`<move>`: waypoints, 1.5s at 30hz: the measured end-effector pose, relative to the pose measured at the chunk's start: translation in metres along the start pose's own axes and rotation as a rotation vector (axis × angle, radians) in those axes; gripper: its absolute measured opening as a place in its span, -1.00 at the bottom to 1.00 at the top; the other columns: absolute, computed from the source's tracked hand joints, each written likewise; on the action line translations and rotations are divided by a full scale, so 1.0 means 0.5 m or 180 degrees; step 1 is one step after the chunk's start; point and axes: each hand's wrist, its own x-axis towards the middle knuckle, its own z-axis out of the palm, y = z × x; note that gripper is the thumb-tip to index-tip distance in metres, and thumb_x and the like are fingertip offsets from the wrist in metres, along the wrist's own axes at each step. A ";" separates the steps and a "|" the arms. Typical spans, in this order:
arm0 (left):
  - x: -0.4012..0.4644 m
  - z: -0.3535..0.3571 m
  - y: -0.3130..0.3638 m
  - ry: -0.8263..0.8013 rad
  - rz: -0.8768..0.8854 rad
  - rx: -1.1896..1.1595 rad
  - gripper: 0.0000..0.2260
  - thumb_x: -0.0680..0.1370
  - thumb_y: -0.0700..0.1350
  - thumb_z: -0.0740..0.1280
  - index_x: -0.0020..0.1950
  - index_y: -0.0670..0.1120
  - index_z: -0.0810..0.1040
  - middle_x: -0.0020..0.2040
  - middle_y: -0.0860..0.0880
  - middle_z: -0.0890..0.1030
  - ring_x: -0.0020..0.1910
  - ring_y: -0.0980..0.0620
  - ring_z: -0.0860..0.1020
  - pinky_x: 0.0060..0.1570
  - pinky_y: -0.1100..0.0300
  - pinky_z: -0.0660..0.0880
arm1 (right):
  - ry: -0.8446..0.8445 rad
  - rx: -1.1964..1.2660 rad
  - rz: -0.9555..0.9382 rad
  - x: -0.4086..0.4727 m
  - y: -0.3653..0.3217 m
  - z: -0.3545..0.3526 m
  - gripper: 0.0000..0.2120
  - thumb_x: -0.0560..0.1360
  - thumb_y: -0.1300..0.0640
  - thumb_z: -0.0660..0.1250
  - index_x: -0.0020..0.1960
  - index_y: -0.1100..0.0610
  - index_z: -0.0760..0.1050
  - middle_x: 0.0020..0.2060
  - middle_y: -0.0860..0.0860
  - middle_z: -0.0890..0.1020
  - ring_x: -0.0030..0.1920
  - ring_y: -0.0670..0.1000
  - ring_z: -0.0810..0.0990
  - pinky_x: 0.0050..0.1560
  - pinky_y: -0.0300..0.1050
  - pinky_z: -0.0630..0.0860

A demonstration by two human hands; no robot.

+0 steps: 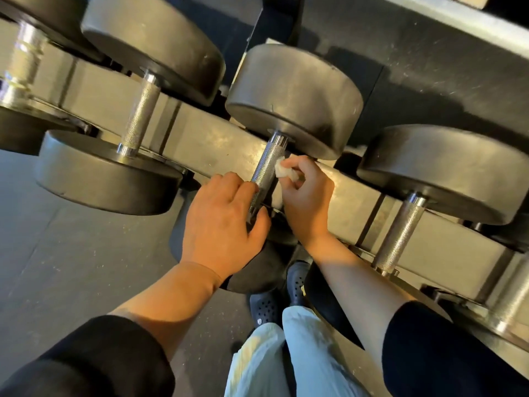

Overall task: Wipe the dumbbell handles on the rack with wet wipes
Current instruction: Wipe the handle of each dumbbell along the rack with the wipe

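Note:
A black dumbbell with a knurled steel handle (267, 164) lies on the rack (206, 136) in the middle of the view. My right hand (307, 193) pinches a crumpled white wet wipe (282, 171) and holds it against the right side of that handle. My left hand (224, 222) grips the handle's lower end, resting on the dumbbell's near head (257, 270). The far head (294, 96) stands clear above both hands.
A second dumbbell (140, 110) lies to the left and a third (400, 233) to the right, each with a bare knurled handle. A chrome dumbbell (23, 58) is at the far left. The grey floor (71, 253) and my dark shoes (296, 277) are below.

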 end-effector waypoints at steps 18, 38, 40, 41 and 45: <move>-0.006 0.009 0.005 0.0113 -0.0149 0.0120 -0.72 0.52 0.06 0.23 -0.07 -0.14 0.55 -0.22 -0.08 0.44 -0.24 0.01 0.34 -0.26 0.10 0.31 | -0.1159 0.0470 0.0330 -0.045 -0.005 -0.015 -0.94 0.36 0.35 0.42 -0.17 0.28 0.64 -0.23 0.10 0.62 -0.31 -0.15 0.54 -0.34 -0.43 0.44; -0.006 0.005 0.013 0.0030 -0.0353 0.0138 -0.70 0.49 0.05 0.20 0.00 -0.13 0.58 -0.20 -0.06 0.46 -0.23 0.04 0.34 -0.23 0.19 0.25 | -0.0436 -0.0088 -0.0564 -0.012 0.004 0.003 -0.80 0.39 0.36 0.40 0.01 0.23 0.63 -0.02 0.10 0.60 0.00 0.07 0.55 -0.09 -0.26 0.53; -0.005 0.005 0.014 0.0035 -0.0353 0.0120 -0.70 0.50 0.05 0.20 -0.02 -0.12 0.58 -0.21 -0.06 0.46 -0.24 0.03 0.35 -0.24 0.18 0.25 | -0.0688 0.0177 -0.0571 -0.029 -0.001 -0.002 -0.84 0.39 0.36 0.40 -0.05 0.23 0.62 -0.05 0.10 0.57 -0.02 0.03 0.55 -0.11 -0.11 0.59; -0.005 0.005 0.015 0.0038 -0.0362 0.0113 -0.70 0.50 0.06 0.19 -0.03 -0.12 0.58 -0.21 -0.05 0.45 -0.24 0.03 0.35 -0.25 0.18 0.26 | -0.0815 0.0311 -0.0533 -0.037 -0.004 -0.004 -0.87 0.39 0.35 0.40 -0.07 0.22 0.62 -0.06 0.10 0.57 -0.03 0.02 0.55 -0.09 -0.10 0.60; -0.002 0.004 0.018 0.0066 -0.0378 0.0117 -0.67 0.52 0.09 0.16 -0.06 -0.12 0.58 -0.22 -0.05 0.44 -0.25 0.05 0.34 -0.26 0.19 0.27 | -0.1226 0.0423 -0.0327 -0.040 0.003 0.000 -0.92 0.38 0.29 0.46 -0.12 0.23 0.63 -0.12 0.09 0.59 -0.09 0.04 0.61 -0.11 -0.19 0.58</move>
